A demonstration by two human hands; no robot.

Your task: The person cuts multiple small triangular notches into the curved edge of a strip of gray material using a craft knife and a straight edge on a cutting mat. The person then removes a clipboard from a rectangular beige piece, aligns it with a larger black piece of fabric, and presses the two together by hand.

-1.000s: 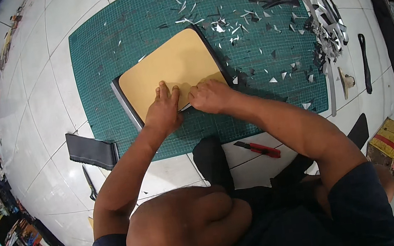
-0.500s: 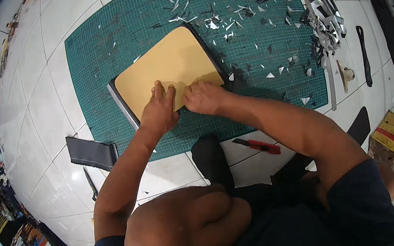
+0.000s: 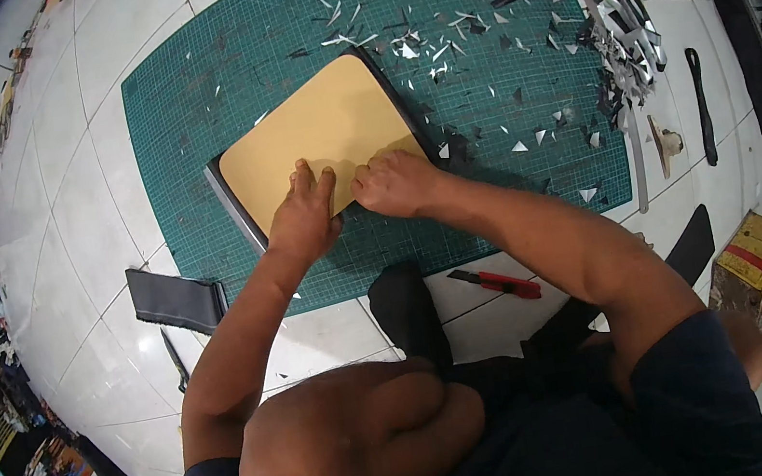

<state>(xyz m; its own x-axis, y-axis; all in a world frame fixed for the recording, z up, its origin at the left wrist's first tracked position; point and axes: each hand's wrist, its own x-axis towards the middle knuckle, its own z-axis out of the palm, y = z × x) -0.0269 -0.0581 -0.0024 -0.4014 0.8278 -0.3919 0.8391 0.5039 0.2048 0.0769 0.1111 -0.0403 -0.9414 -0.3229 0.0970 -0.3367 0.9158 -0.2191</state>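
Observation:
A tan panel (image 3: 316, 120) with rounded corners lies tilted on a green cutting mat (image 3: 209, 262). Black sheet material (image 3: 229, 196) borders it on the left and right sides. My left hand (image 3: 302, 215) presses on the panel near its close edge, fingers stretched out and apart. Just to its right, my right hand (image 3: 393, 183) is closed at the same edge, its fingers curled over the panel's rim. Whether it also pinches the black material there is hidden under the fingers.
Black and white scraps (image 3: 437, 45) litter the mat's far right. A red box cutter (image 3: 495, 283) lies on the tiles near my foot (image 3: 408, 312). A folded black piece (image 3: 175, 299) rests at the left. Trimmed strips (image 3: 632, 47) and a metal ruler (image 3: 637, 153) are along the right side.
Both hands stay at the panel's near edge with almost the same grip. The whole view has shifted very slightly.

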